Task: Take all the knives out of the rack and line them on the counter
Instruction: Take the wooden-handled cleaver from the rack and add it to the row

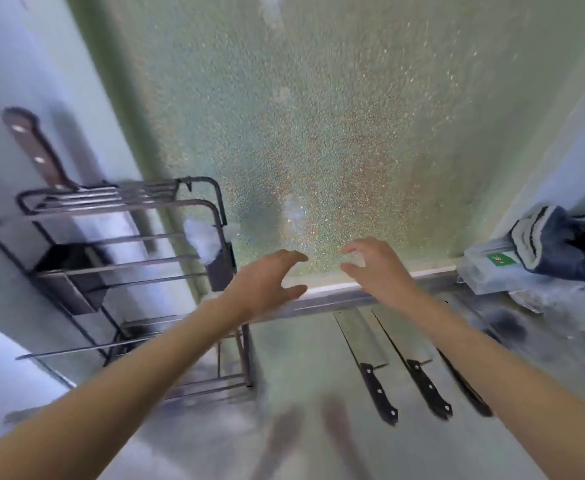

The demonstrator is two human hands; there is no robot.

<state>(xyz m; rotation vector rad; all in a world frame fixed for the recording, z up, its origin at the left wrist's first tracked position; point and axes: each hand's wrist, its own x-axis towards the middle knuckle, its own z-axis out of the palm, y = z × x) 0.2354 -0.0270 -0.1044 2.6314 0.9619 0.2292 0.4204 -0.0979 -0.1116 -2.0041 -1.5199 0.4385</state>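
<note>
**Three knives down, one left in the rack**

The dark wire knife rack [118, 271] stood at the left of the steel counter [294, 358], against the pale wall, and one knife was still in it: a brown-handled knife [36, 150] with pale rivets, its handle jutting up and to the left out of the top slots, the blade hidden below. On the counter, three black-handled knives lay side by side, blades pointing away toward the frosted window: the left knife [376, 389], the middle knife [426, 386] and the right knife [464, 389], this last one partly covered by the right forearm. All were blurred, so finer detail was lost.

Both hands hung in the air over the back edge of the counter. The left hand [263, 285] was spread, fingers curled, gripping nothing. The right hand [376, 268] matched it, fingers apart and empty, touching nothing. A blue-and-white cloth [561, 244] sat at far right.
</note>
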